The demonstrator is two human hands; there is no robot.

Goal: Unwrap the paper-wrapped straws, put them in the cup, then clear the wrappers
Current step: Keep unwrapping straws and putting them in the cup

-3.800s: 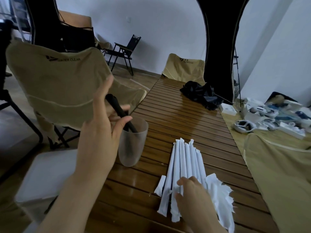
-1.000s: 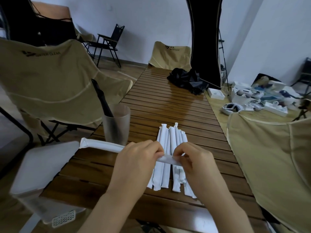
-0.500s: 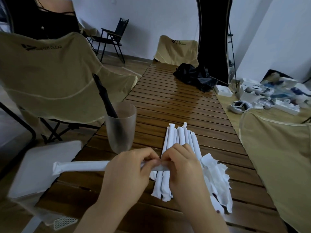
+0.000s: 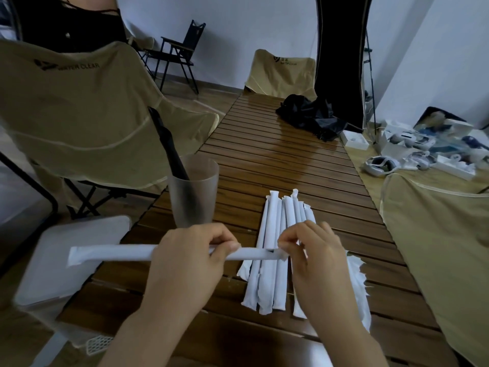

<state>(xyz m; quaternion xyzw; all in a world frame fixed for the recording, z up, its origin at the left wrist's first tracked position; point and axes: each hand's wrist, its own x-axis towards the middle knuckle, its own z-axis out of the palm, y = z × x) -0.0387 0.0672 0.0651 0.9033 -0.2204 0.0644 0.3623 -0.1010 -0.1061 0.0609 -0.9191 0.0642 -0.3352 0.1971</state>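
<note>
while the left hand (image 4: 190,256) grips one wrapped straw (image 4: 113,255) around its middle, the right hand (image 4: 315,250) pinches the paper at the straw's right end, where a small dark spot shows, maybe the straw tip poking out of a tear. the straw is held flat above the near part of the wooden table (image 4: 277,165), its far end sticking out to the left past the table edge. one black straw (image 4: 169,149) already stands in the frosted cup (image 4: 193,192), just left of the pile. about six more wrapped straws (image 4: 272,250) lie side by side on the table under the hands, not opened yet. some torn wrappers (image 4: 357,282) sit on the right of the pile, partly hidden by the right hand. so the job looks early: most straws are left, and the wrappers still need clearing.
</note>
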